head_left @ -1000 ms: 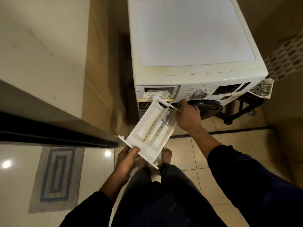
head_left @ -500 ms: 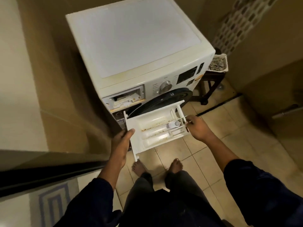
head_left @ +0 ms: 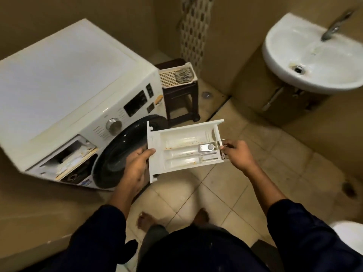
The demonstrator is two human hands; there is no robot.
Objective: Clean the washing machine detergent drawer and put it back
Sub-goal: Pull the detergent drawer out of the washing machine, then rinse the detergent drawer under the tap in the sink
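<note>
The white detergent drawer (head_left: 182,148) is out of the machine and held level in mid-air above the floor tiles, its compartments showing yellow-brown residue. My left hand (head_left: 137,163) grips its front panel end. My right hand (head_left: 237,152) holds the rear end by its edge. The white washing machine (head_left: 64,83) stands to the left, with its empty drawer slot (head_left: 66,156) open at the front left corner and its dark round door (head_left: 121,152) shut.
A white wall basin (head_left: 314,54) with a tap (head_left: 334,26) hangs at the upper right. A dark stool (head_left: 180,101) carrying a white basket (head_left: 176,75) stands beside the machine. A toilet rim (head_left: 349,236) shows at the lower right. My bare feet (head_left: 145,220) are on the tiles.
I have turned to the right, away from the machine, carrying the drawer in both hands. The basin has come into view and the drawer now lies level.
</note>
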